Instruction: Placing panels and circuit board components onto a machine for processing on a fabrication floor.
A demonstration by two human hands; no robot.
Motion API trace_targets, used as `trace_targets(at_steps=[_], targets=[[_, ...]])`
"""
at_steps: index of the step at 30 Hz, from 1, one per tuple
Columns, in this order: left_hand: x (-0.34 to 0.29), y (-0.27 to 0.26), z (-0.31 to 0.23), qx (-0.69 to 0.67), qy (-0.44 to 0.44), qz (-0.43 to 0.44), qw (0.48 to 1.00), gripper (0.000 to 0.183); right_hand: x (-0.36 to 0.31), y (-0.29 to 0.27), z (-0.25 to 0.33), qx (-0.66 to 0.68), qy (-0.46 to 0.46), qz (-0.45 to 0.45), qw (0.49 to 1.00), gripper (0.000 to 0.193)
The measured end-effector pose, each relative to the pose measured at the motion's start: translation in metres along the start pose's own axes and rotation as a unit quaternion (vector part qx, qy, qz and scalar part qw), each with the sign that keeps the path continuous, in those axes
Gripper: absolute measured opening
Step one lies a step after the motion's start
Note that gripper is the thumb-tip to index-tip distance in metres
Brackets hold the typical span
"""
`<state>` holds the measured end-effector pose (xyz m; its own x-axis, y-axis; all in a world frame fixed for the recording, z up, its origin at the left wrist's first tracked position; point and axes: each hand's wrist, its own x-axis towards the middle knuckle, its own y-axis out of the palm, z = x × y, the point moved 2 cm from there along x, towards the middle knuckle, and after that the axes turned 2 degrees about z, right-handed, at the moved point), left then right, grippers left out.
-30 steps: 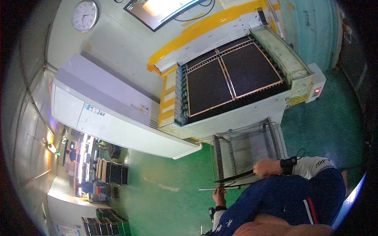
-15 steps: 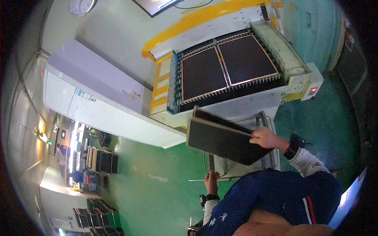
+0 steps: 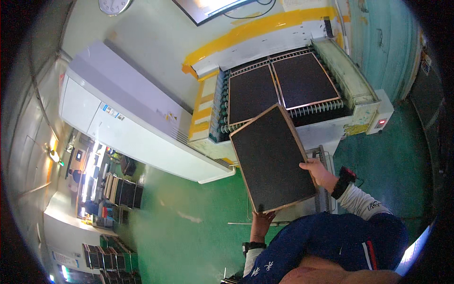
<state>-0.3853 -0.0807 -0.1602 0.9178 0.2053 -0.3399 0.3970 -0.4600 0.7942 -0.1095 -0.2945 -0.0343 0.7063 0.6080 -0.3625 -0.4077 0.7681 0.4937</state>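
A dark rectangular panel (image 3: 270,163) with a copper-coloured border is held up in front of me, tilted, its broad face showing. My right hand (image 3: 321,174) grips its right edge, thumb on the face. At its lower left corner, my left hand (image 3: 262,224) holds the bottom edge, with part of the fingers hidden. Two similar dark panels, a left one (image 3: 253,94) and a right one (image 3: 307,78), lie side by side on the rollers of a machine (image 3: 364,102). The held panel's upper corner overlaps the machine's front edge in view.
Partly behind the held panel stands a metal rack (image 3: 326,203). A long white cabinet (image 3: 142,142) flanks the machine on the left. Racks of panels (image 3: 106,259) stand farther left on the green floor (image 3: 189,227). A control box (image 3: 381,116) with a red display is at right.
The held panel has swung from a slanted, nearly edge-on pose to face me. My left hand has moved from the rack's rod to the panel's bottom edge. The view has shifted slightly.
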Motion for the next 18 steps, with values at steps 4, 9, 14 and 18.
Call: trace_targets(at_steps=[4,9,14,18], targets=[[-0.011,0.056,-0.015,0.009,0.037,0.006,0.999,0.068,-0.01,0.017,0.008,0.005,0.049,0.005,0.999,0.023],[-0.011,0.061,-0.026,-0.009,0.089,-0.009,0.996,0.065,0.001,0.018,-0.011,0.036,0.061,0.003,0.997,0.022],[-0.012,0.062,-0.035,-0.007,0.129,-0.02,0.991,0.062,-0.004,0.032,0.001,0.08,0.077,0.014,0.994,0.024],[-0.009,0.063,-0.038,-0.02,0.135,-0.03,0.99,0.059,-0.013,0.029,0.012,0.108,0.058,0.034,0.992,0.026]])
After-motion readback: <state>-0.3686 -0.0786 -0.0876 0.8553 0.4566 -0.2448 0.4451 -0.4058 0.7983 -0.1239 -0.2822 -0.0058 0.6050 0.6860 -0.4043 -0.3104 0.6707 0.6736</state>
